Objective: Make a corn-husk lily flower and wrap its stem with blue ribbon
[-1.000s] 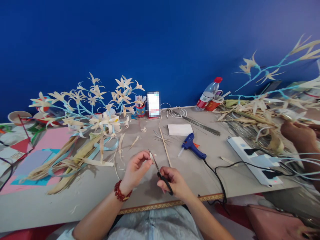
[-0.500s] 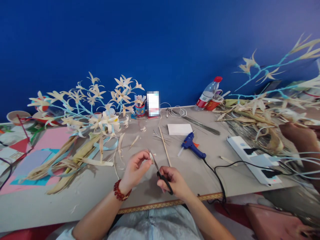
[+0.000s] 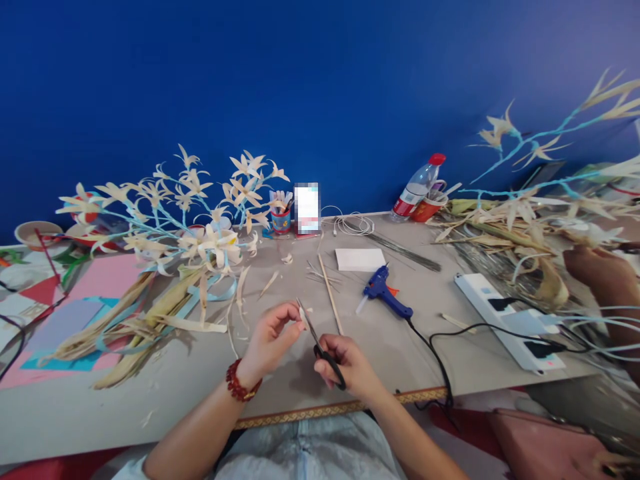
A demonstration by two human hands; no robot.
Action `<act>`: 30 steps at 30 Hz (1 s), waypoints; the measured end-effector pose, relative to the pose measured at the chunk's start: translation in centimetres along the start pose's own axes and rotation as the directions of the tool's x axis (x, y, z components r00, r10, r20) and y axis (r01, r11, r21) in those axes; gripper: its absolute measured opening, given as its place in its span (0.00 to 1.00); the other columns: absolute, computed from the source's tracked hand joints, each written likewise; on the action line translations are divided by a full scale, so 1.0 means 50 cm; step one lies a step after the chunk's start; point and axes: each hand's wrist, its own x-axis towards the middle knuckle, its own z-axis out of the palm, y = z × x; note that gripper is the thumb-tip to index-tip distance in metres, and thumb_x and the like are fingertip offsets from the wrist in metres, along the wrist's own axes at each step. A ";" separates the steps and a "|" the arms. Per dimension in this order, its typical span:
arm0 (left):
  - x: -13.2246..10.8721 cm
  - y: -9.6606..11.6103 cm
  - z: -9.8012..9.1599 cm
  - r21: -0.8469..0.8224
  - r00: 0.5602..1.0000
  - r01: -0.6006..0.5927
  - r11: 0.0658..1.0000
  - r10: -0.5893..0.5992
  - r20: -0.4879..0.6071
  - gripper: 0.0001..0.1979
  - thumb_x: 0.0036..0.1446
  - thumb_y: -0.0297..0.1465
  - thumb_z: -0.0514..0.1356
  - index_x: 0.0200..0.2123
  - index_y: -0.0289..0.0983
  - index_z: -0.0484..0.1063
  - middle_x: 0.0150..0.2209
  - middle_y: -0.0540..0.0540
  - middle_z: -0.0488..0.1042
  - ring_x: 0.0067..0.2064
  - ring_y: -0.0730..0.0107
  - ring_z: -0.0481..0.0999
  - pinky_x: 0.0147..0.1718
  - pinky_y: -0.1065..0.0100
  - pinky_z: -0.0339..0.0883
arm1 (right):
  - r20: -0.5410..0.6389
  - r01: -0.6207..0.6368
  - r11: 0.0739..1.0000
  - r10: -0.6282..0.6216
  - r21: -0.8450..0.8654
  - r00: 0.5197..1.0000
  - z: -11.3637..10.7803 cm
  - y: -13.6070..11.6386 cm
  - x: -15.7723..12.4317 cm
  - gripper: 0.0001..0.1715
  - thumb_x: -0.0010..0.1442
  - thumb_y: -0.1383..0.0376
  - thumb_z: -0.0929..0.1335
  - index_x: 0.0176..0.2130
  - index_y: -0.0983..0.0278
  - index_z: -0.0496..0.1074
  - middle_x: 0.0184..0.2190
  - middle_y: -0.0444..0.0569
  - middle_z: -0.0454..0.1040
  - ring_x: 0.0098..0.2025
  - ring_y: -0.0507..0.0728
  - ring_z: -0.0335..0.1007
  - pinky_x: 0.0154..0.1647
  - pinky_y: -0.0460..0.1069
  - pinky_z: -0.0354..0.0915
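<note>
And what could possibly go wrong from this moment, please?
The scissors in the right hand are close to the fingertips of the left hand, so a slip might nick them. The pale piece pinched there is small and could drop. The black cord of the glue gun runs over the table edge; a snag could perhaps drag the gun.

Black-handled scissors (image 3: 320,351), blue glue gun (image 3: 382,291)

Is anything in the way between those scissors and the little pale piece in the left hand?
Nothing visible. The scissors, in the right hand, have their blades right beside the pale piece that the left hand holds.
</note>
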 end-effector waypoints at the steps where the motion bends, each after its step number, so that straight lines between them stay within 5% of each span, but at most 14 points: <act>1: 0.000 0.001 0.000 0.004 1.000 0.005 1.000 -0.005 0.000 0.06 0.57 0.31 0.59 0.28 0.36 0.67 0.33 0.47 0.70 0.35 0.68 0.66 0.36 0.68 0.59 | -0.001 -0.001 1.000 0.001 -0.004 1.000 0.000 0.000 0.000 0.33 0.43 0.42 0.73 0.24 0.62 0.56 0.14 0.35 0.60 0.14 0.45 0.53 0.14 0.41 0.49; 30: 0.003 0.011 -0.008 -0.038 0.998 0.028 0.999 -0.026 0.055 0.08 0.55 0.34 0.61 0.27 0.36 0.67 0.32 0.45 0.72 0.34 0.67 0.68 0.36 0.66 0.61 | -0.016 -0.001 0.997 0.000 -0.083 1.000 -0.005 -0.004 -0.002 0.32 0.45 0.42 0.73 0.22 0.61 0.55 0.13 0.35 0.58 0.14 0.45 0.52 0.14 0.41 0.46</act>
